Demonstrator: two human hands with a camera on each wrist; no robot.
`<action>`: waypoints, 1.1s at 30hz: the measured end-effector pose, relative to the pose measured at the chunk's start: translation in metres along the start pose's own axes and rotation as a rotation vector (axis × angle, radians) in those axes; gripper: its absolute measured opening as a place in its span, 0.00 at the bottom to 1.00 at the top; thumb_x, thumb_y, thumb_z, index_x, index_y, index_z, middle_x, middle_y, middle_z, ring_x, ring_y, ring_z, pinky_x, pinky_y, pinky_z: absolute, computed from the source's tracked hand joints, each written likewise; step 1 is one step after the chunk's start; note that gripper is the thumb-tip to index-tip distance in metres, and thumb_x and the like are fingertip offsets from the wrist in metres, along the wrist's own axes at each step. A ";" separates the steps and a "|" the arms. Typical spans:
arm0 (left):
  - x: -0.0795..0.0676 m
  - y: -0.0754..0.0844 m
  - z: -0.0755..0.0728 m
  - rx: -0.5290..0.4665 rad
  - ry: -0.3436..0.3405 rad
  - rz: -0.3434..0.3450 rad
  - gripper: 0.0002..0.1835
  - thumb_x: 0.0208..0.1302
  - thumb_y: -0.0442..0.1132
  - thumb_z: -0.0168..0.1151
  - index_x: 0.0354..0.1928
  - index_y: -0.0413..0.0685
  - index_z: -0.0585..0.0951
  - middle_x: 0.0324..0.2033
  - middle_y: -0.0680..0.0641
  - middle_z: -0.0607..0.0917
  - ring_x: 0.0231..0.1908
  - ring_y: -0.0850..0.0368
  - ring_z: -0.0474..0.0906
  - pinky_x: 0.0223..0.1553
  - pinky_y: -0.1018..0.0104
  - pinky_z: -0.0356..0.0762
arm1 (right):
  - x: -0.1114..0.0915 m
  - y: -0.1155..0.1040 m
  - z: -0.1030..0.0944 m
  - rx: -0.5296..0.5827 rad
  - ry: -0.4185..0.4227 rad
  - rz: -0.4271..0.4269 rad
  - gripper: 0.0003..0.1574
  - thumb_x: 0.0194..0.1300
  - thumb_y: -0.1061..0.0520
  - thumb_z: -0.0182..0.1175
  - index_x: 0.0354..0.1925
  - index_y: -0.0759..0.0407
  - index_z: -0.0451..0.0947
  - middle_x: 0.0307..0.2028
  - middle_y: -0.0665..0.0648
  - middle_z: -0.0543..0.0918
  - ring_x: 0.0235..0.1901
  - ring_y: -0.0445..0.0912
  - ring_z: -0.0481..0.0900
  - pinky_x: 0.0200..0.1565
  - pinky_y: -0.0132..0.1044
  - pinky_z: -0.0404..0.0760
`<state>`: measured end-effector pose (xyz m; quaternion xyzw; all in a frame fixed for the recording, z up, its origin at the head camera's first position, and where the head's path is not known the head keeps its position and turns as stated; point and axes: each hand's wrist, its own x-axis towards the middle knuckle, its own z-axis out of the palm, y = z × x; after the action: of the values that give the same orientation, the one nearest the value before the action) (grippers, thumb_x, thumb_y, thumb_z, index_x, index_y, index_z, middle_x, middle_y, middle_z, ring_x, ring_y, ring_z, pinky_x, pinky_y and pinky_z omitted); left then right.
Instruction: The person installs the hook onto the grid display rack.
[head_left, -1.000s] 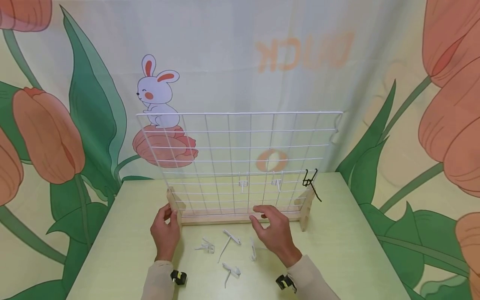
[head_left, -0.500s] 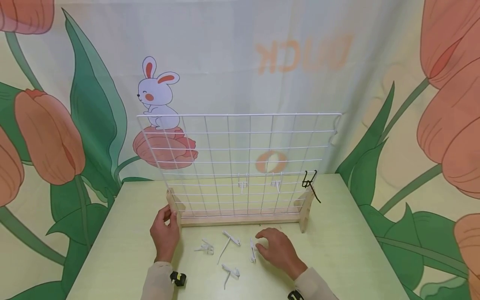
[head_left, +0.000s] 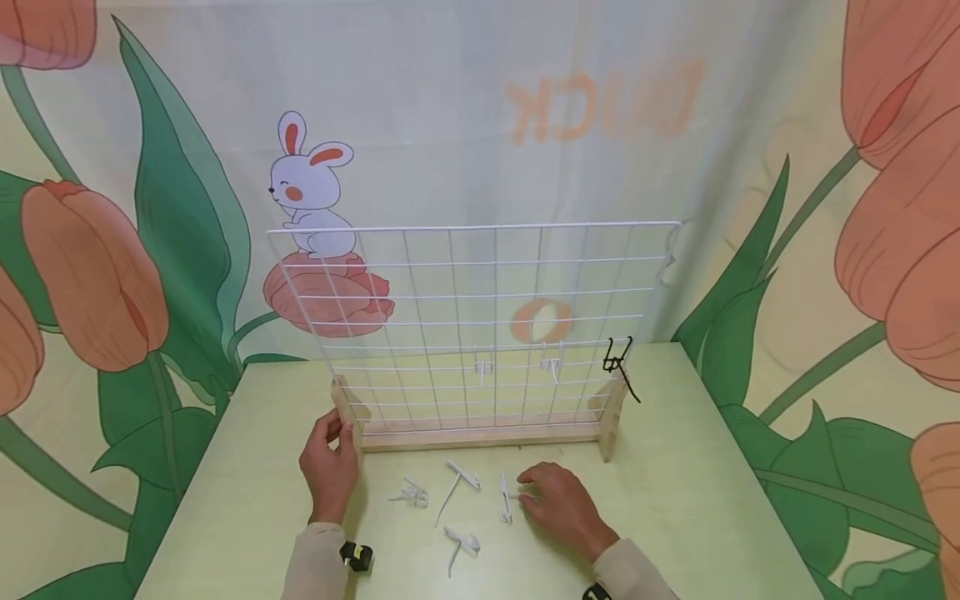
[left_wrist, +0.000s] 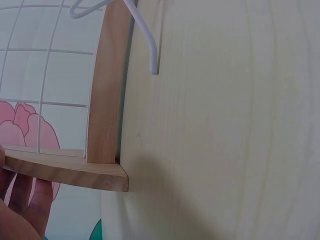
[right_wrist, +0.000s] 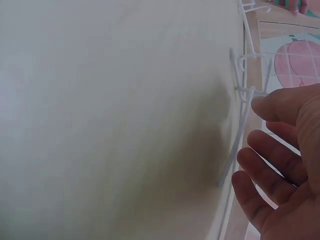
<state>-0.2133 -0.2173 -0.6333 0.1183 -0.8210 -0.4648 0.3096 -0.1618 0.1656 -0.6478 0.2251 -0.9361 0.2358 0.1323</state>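
Observation:
My left hand (head_left: 330, 467) grips the left upright of a wooden stand (head_left: 480, 440). In the left wrist view its fingers lie against a wooden side piece (left_wrist: 75, 172); the thumb is mostly out of frame. A white wire grid panel (head_left: 472, 227) stands upright in the base. My right hand (head_left: 562, 504) is low over the table beside a white wire display hook (head_left: 506, 500). In the right wrist view the thumb tip is close to that hook's stem (right_wrist: 247, 107), the fingers loosely bent and apart; whether they touch it, I cannot tell.
Several white hooks lie on the pale table (head_left: 675, 517), among them a left one (head_left: 414, 495), a middle one (head_left: 465, 477) and a front one (head_left: 465, 542). Two white hooks and a black hook (head_left: 617, 363) hang on the grid. A printed curtain (head_left: 435, 108) hangs behind.
My right hand has come down and back from before the stand's base to beside the rightmost loose hook, then shifted slightly right. The left hand has stayed on the stand.

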 end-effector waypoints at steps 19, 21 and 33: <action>0.002 0.001 0.000 -0.045 0.002 0.021 0.16 0.75 0.35 0.66 0.60 0.41 0.83 0.47 0.38 0.90 0.48 0.43 0.87 0.39 0.95 0.68 | 0.003 0.004 0.011 0.015 -0.123 0.031 0.08 0.62 0.56 0.77 0.41 0.49 0.90 0.34 0.43 0.84 0.35 0.35 0.78 0.37 0.32 0.82; 0.001 0.002 0.000 -0.046 0.003 0.024 0.16 0.74 0.35 0.66 0.60 0.41 0.83 0.47 0.37 0.90 0.47 0.42 0.87 0.39 0.95 0.68 | 0.003 0.003 0.011 0.017 -0.120 0.023 0.08 0.62 0.57 0.77 0.40 0.48 0.91 0.33 0.43 0.84 0.34 0.34 0.78 0.36 0.31 0.81; 0.000 -0.002 0.000 -0.048 0.009 0.023 0.16 0.75 0.36 0.66 0.61 0.42 0.83 0.47 0.38 0.90 0.48 0.42 0.87 0.39 0.95 0.68 | 0.002 -0.002 0.009 0.007 -0.146 0.022 0.07 0.63 0.60 0.76 0.41 0.51 0.91 0.31 0.43 0.83 0.30 0.31 0.72 0.33 0.29 0.76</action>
<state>-0.2140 -0.2184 -0.6353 0.1035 -0.8095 -0.4805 0.3212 -0.1636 0.1590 -0.6540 0.2317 -0.9449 0.2233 0.0602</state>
